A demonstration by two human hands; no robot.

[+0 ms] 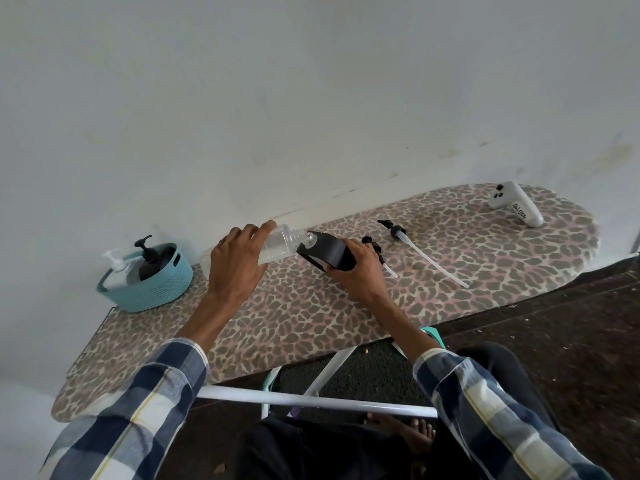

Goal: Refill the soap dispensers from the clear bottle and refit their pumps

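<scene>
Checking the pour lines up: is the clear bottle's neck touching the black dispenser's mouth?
Touching. The head view shows the clear bottle neck meeting the black dispenser opening, no gap visible.

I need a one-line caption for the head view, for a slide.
Left hand tips the clear bottle into the black dispenser held by the right hand; two pumps lie loose.

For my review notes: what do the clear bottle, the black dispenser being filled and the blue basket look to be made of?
Clear bottle: likely thin transparent plastic; the liquid inside shows through its wall.
Black dispenser: opaque with a smooth satin sheen, probably plastic, though coated glass cannot be ruled out.
Blue basket: moulded matte plastic, with a woven-look texture and a cut-out handle slot.
</scene>
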